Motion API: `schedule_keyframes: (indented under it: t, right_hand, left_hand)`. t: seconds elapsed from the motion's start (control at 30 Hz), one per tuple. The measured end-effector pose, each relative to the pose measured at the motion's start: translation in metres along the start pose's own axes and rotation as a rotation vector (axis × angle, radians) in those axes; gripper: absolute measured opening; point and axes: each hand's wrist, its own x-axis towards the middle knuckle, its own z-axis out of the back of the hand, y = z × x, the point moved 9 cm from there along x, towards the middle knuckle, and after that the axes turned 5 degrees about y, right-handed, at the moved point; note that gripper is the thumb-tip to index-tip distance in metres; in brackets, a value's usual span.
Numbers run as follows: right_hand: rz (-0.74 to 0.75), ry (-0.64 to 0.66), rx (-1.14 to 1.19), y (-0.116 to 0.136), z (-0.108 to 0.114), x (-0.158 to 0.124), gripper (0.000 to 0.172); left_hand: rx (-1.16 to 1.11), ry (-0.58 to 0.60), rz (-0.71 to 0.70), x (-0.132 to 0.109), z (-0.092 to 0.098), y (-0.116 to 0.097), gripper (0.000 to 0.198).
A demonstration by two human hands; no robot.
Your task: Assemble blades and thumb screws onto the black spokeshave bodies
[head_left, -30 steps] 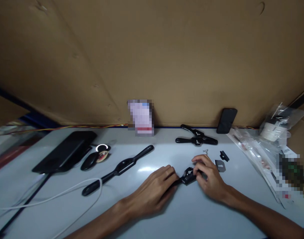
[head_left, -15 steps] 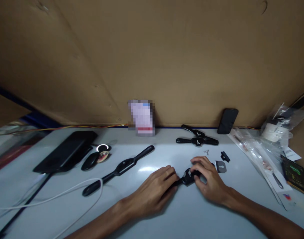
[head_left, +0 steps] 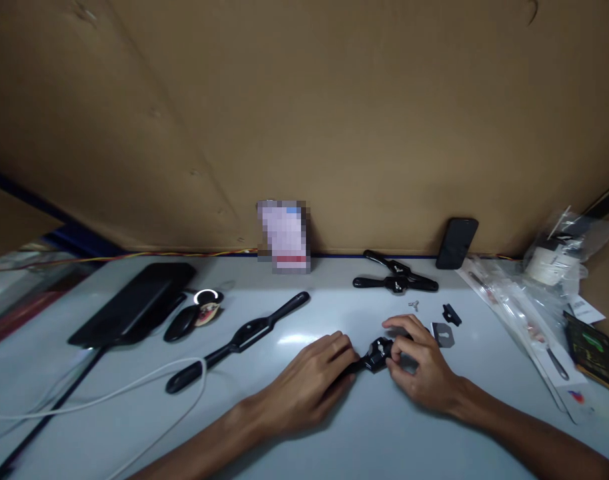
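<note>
My left hand (head_left: 304,387) is closed over the left handle of the black spokeshave (head_left: 377,353), pinning it flat on the table (head_left: 334,440). My right hand (head_left: 424,373) pinches its middle between thumb and fingertips. In the last second that right grip has crept down onto the body, while the tool itself has not shifted. Between one and two o'clock lie a wing screw (head_left: 413,305), a grey blade (head_left: 443,335) and a small black cap (head_left: 451,314), all loose. A second spokeshave (head_left: 239,341) rests at nine o'clock.

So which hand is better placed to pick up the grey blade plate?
Right, probably. The right hand sits beside the grey blade plate, fingers on the spokeshave middle; the left hand grips its handle on the far side.
</note>
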Motion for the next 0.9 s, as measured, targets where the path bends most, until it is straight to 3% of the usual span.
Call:
schedule_keyframes:
  t: [0.2, 0.33, 0.47, 0.6, 0.63, 0.73, 0.77, 0.83, 0.9]
  right_hand:
    - [-0.052, -0.068, -0.026, -0.007, 0.002, -0.001, 0.017]
    - [-0.106, -0.12, -0.023, -0.017, 0.007, -0.001, 0.03]
    - [-0.098, -0.091, -0.016, -0.015, 0.007, 0.0, 0.011]
    - [-0.1, -0.047, -0.025, -0.013, 0.003, -0.001, 0.012]
    - [-0.105, -0.035, -0.033, -0.014, 0.001, -0.002, 0.016]
    - [-0.127, 0.013, -0.06, -0.019, -0.004, -0.004, 0.073]
    - [-0.132, 0.029, -0.067, -0.021, -0.005, -0.005, 0.084]
    - [-0.132, 0.05, -0.078, -0.022, -0.006, -0.005, 0.09]
    - [-0.12, 0.069, -0.094, -0.02, -0.007, -0.005, 0.084]
  left_hand:
    - [-0.005, 0.002, 0.006, 0.0, 0.0, 0.001, 0.012]
    - [-0.005, 0.001, 0.003, -0.001, -0.001, 0.002, 0.014]
    - [0.001, 0.004, 0.008, -0.001, -0.001, 0.002, 0.013]
    - [0.005, 0.006, 0.006, 0.0, -0.001, 0.002, 0.013]
    - [0.005, 0.005, 0.005, 0.0, -0.001, 0.002, 0.013]
    - [0.007, -0.005, 0.003, 0.0, 0.0, 0.003, 0.012]
    - [0.008, -0.009, 0.003, 0.0, 0.0, 0.003, 0.012]
    - [0.008, -0.016, 0.003, 0.0, 0.0, 0.003, 0.012]
    - [0.005, -0.019, 0.003, 0.0, 0.001, 0.003, 0.013]
